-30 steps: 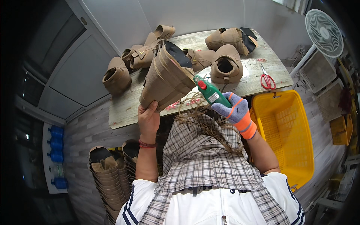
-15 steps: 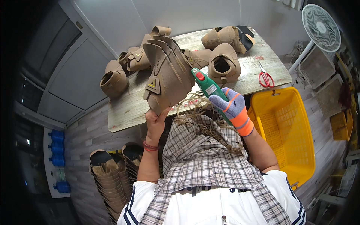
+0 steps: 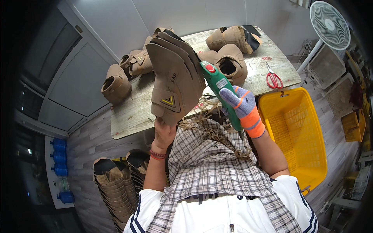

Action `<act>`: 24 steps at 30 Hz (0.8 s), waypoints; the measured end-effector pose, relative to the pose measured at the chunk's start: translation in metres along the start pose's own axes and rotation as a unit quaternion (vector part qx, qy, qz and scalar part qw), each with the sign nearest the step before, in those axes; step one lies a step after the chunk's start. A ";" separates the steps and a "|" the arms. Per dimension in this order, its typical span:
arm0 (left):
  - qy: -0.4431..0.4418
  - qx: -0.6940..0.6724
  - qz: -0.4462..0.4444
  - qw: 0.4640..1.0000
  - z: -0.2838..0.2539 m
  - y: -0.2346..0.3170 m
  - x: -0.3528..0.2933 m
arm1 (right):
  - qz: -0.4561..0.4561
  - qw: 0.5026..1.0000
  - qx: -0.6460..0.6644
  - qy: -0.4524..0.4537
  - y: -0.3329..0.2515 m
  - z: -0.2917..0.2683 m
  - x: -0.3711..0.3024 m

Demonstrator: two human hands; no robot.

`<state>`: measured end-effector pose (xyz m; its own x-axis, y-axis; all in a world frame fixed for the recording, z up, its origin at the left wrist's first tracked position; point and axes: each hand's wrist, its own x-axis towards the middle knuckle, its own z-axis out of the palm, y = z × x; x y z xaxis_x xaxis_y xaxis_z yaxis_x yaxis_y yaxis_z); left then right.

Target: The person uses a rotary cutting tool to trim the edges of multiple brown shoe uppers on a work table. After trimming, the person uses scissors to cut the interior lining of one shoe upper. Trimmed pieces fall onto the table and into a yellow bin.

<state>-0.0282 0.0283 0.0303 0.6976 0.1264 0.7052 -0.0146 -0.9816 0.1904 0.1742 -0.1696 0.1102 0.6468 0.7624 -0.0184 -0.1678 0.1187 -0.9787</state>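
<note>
My bare left hand [image 3: 164, 132] grips a nested bundle of brown shoe uppers [image 3: 166, 83] by its lower end. The bundle stands tilted above the table's near edge, a side patch with a yellow mark facing me. My right hand [image 3: 241, 103], in a grey and orange glove, is closed around a green handheld power tool [image 3: 220, 86] with a red button. The tool's tip is at the bundle's right edge; whether it touches is hidden. Thin brown offcut strips [image 3: 217, 134] lie on the checked apron [image 3: 210, 163] over my lap.
More brown uppers [image 3: 116, 84] sit on the pale wooden table [image 3: 130, 120]. Red-handled scissors [image 3: 274, 80] lie by its right edge. A yellow plastic basket [image 3: 316, 132] stands to my right, below a white fan [image 3: 330, 25]. Stacked uppers [image 3: 116, 190] stand at lower left.
My left hand has turned the bundle so more of its side faces me, and moved slightly right and down. The tool stays at the bundle's right edge, a little further right.
</note>
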 end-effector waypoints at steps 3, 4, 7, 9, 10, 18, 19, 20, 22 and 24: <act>-0.015 0.013 0.026 0.999 -0.004 -0.002 -0.003 | -0.015 1.000 -0.003 -0.014 0.001 -0.004 0.006; -0.013 0.009 0.029 0.999 -0.004 -0.003 -0.004 | -0.026 1.000 -0.011 -0.013 0.003 -0.006 0.009; 0.000 0.010 0.026 1.000 -0.004 -0.005 -0.003 | -0.022 1.000 0.003 -0.006 -0.005 -0.004 0.016; 0.017 0.024 0.008 1.000 0.000 -0.009 0.002 | -0.060 0.998 -0.004 0.004 -0.010 -0.009 0.023; 0.060 -0.017 -0.045 0.997 0.003 -0.014 0.009 | -0.079 0.997 -0.007 0.010 -0.012 -0.013 0.026; 0.076 -0.044 -0.106 0.990 0.031 -0.137 0.154 | -0.067 0.993 -0.008 0.094 -0.011 -0.048 0.013; 0.083 -0.126 -0.164 0.975 0.037 -0.149 0.169 | -0.068 0.993 -0.012 0.100 -0.011 -0.049 0.011; 0.087 -0.208 -0.221 0.949 0.045 -0.160 0.181 | -0.072 0.992 -0.013 0.100 -0.010 -0.050 0.009; 0.096 -0.278 -0.293 0.910 0.055 -0.174 0.192 | -0.080 0.992 -0.015 0.096 -0.009 -0.052 0.006; 0.128 -0.346 -0.297 0.881 0.064 -0.186 0.191 | -0.079 0.992 -0.016 0.093 -0.009 -0.054 0.005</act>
<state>0.1532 0.2262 0.0854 0.5463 0.7028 0.4556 -0.1976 -0.4205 0.8855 0.2193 -0.2008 0.1074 0.7893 0.6054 0.1018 -0.0316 0.2057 -0.9781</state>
